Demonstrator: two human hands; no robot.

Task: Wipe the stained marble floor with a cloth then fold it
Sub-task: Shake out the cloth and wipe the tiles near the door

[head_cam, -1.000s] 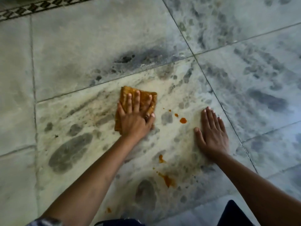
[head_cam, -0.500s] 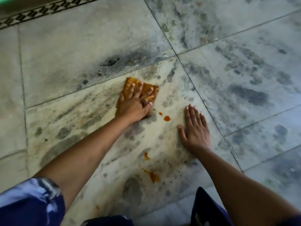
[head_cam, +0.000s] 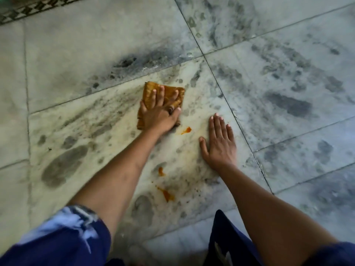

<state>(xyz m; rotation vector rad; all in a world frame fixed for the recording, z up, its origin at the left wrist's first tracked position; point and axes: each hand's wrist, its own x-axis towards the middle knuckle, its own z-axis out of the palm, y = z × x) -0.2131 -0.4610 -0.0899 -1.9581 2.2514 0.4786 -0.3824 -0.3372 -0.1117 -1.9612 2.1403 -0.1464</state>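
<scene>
A folded orange-brown cloth (head_cam: 169, 93) lies flat on the pale marble floor (head_cam: 96, 131) near the middle of the view. My left hand (head_cam: 160, 114) presses down on the cloth with spread fingers, covering its lower half. My right hand (head_cam: 219, 144) rests flat on the floor to the right of the cloth, fingers apart, holding nothing. An orange stain (head_cam: 186, 130) sits between the two hands, just below the cloth. Two more orange stains (head_cam: 161, 171) (head_cam: 167, 194) lie nearer to me, between my forearms.
Grey veined marble tiles (head_cam: 288, 83) spread to the right and back, split by dark grout lines. A patterned black-and-white border strip (head_cam: 28, 10) runs along the top left. My blue sleeve (head_cam: 63, 237) and dark clothing (head_cam: 226, 240) fill the bottom edge.
My left hand has slid the cloth to the right toward the orange stain, which is now smeared into a streak. My right hand stays planted on the floor.
</scene>
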